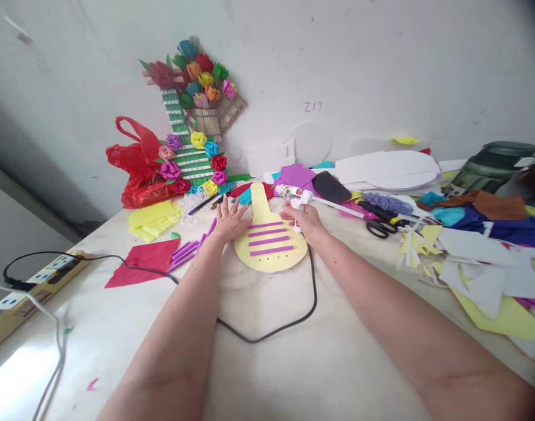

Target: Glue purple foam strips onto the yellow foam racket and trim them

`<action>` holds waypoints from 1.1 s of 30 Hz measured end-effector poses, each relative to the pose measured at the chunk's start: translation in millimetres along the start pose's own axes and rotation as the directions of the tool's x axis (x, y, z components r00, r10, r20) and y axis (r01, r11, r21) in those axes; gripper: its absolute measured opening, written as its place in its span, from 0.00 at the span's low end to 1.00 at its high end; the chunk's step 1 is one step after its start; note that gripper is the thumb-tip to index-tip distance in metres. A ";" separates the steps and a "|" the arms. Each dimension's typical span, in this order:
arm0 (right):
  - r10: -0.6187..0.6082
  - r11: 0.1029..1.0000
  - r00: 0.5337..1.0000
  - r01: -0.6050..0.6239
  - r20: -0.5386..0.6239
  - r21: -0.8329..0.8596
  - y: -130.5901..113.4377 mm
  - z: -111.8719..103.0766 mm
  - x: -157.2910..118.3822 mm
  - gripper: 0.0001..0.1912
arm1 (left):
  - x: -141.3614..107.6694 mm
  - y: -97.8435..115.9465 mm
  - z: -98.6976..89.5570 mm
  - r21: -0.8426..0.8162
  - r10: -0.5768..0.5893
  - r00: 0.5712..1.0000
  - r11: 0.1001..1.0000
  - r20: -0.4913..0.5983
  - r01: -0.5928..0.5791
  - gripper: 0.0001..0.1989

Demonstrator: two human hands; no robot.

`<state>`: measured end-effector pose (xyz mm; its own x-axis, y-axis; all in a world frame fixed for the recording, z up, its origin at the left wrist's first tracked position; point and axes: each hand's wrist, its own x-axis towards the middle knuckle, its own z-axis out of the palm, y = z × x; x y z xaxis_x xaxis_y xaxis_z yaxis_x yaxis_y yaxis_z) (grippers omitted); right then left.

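Observation:
A yellow guitar-shaped cutout (276,263) lies flat on the table in front of me, its neck pointing away. Several purple strips (269,240) run across its body, with a row of small dark dots below them. My left hand (231,219) rests at the cutout's left edge, fingers spread and holding nothing. In my right hand (309,222) is a white glue gun (300,199) with a long glue stick (340,207) jutting out to the right. That hand is at the cutout's right edge. Loose purple paper rolls (186,252) lie left of my left forearm, near a red paper sheet (138,263).
A black cord (271,338) loops across the table between my forearms. The power strip (43,278) sits at the left edge. Scissors (381,228) and paper scraps (473,257) crowd the right side. Paper-flower crafts (192,146) and a red bag (140,161) stand by the wall.

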<state>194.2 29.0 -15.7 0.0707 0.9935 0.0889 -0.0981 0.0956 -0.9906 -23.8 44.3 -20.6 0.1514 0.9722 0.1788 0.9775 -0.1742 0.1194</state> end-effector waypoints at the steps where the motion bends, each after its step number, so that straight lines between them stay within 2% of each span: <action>1: 0.005 1.000 1.000 -0.005 -0.001 -0.005 -0.4 0.2 -0.2 0.11 | -0.2 0.7 -0.4 0.003 0.000 1.000 1.000 0.007 0.000 0.31; 19: 0.003 0.996 1.000 -0.001 0.020 -0.094 -2.8 3.0 -3.1 0.10 | -0.5 3.1 -0.2 0.050 0.014 0.997 0.999 0.074 -0.018 0.33; 24: 0.003 0.993 1.000 -0.001 0.018 -0.116 -1.1 2.4 -1.4 0.09 | -2.5 5.2 -3.0 0.015 0.009 0.998 1.000 0.065 -0.010 0.32; 28: 0.015 0.997 1.000 -0.013 0.014 -0.076 1.0 0.8 -0.5 0.11 | -5.4 7.1 -9.4 -0.053 -0.007 0.999 0.999 0.040 0.010 0.28; 33: 0.002 1.000 1.000 -0.002 0.010 -0.022 1.6 0.0 -1.1 0.14 | -4.4 9.1 -9.4 -0.099 0.001 1.000 0.995 -0.016 -0.003 0.30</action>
<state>194.0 28.0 -17.3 0.0602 0.9943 0.0882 -0.0768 0.0927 -0.9927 -16.9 36.9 -11.1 0.1501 0.9693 0.1948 0.9575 -0.1916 0.2155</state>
